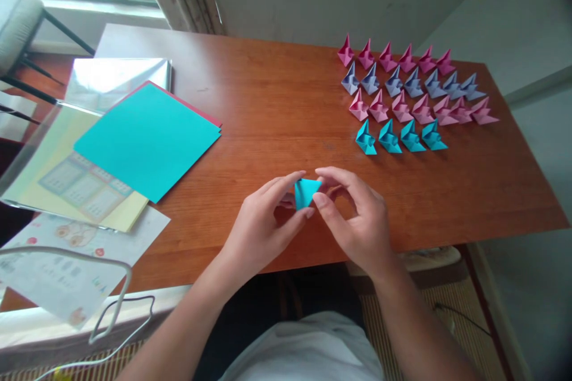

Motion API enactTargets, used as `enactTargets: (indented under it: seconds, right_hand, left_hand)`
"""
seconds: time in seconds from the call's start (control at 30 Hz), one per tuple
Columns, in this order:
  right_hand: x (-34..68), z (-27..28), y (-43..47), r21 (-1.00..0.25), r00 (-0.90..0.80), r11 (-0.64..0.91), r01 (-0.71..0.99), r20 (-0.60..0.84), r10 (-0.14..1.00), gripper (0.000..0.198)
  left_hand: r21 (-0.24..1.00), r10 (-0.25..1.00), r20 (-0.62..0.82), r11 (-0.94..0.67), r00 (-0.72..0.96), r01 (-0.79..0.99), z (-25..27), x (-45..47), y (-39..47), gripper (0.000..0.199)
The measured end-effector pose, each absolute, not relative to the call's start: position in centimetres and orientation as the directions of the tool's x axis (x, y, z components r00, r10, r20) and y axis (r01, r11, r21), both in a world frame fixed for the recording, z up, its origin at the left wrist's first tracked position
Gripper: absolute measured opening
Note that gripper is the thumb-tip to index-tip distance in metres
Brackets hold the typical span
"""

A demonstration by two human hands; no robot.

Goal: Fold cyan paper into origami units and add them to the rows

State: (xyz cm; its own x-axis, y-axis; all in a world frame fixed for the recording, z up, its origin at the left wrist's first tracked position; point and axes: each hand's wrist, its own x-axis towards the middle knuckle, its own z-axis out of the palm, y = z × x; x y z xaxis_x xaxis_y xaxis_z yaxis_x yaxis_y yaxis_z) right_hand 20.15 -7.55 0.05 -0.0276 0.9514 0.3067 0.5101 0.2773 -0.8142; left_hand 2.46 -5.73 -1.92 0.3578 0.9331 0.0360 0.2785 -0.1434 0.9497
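Observation:
Between my hands, over the near part of the table, is a small piece of folded turquoise paper (306,193), roughly triangular. My left hand (270,214) grips its left side, thumb below and index finger along the top. At the paper's right corner, my right hand (355,211) pinches with thumb and index finger. Beyond and to the right stand rows of pointed folded-paper pieces: turquoise ones (389,138) nearest, then pink ones (402,108), lavender ones (394,82) and magenta ones (388,58) at the back.
A stack of turquoise sheets (152,137), with red edges showing beneath, lies on the left of the wooden table (268,95). Around it are a clear sleeve with yellow paper (49,137) and a printed sheet (58,256). A white cable (120,357) hangs at the front left.

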Motion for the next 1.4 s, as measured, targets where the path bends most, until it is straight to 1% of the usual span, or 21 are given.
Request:
enactTargets:
  seconds: [0.1,0.17,0.23,0.33,0.5,0.67,0.77,0.87,1.03,1.23,1.4]
  right_hand:
    - [20.0,-0.3,-7.7,-0.83,-0.038,0.273,0.486,0.293,0.956,0.021]
    - [19.9,-0.4,-7.8,-0.838,-0.042,0.272,0.474,0.286,0.957,0.017]
    - [19.9,-0.3,-7.9,-0.853,-0.022,0.254,0.456,0.275,0.961,0.018]
    - [19.7,-0.2,-7.9,-0.871,0.003,0.234,0.433,0.26,0.965,0.021]
    - [19.2,-0.2,-8.0,-0.856,-0.063,0.264,0.445,0.264,0.962,0.024]
    - [19.0,-0.4,-8.1,-0.832,-0.089,0.269,0.486,0.259,0.962,0.029]
    - [19.0,-0.3,-8.2,-0.824,-0.098,0.277,0.495,0.264,0.96,0.029]
    - [19.0,-0.2,-8.3,-0.822,-0.11,0.271,0.5,0.25,0.962,0.028]
    - [19.0,0.1,-8.4,-0.826,-0.125,0.244,0.508,0.21,0.97,0.027]
    - [18.9,0.0,-8.4,-0.815,-0.143,0.246,0.525,0.2,0.969,0.027]
    - [18.8,0.0,-8.4,-0.824,-0.14,0.239,0.513,0.194,0.971,0.027]
  left_hand:
    - [0.997,0.944,-0.065,0.05,0.324,0.054,-2.2,2.6,-5.6,0.054]
    - [0.988,0.94,-0.121,0.145,0.318,-0.054,-2.3,2.6,-5.4,0.056]
    - [0.969,0.936,-0.17,0.216,0.308,-0.121,-2.3,2.7,-5.3,0.057]
    - [0.94,0.93,-0.226,0.287,0.29,-0.187,-1.9,2.6,-5.1,0.055]
    - [0.909,0.925,-0.247,0.324,0.289,-0.262,-1.7,2.4,-5.1,0.055]
    - [0.896,0.926,-0.23,0.322,0.3,-0.306,-1.8,2.3,-5.0,0.052]
    - [0.891,0.918,-0.232,0.333,0.323,-0.307,-1.8,2.3,-5.0,0.05]
    - [0.892,0.905,-0.238,0.347,0.352,-0.289,-1.7,2.3,-5.1,0.047]
    - [0.908,0.908,-0.256,0.343,0.331,-0.24,-1.7,2.1,-5.1,0.049]
    - [0.912,0.911,-0.238,0.329,0.338,-0.246,-1.7,2.1,-5.1,0.047]
    - [0.912,0.911,-0.262,0.341,0.317,-0.227,-1.6,2.1,-5.1,0.047]
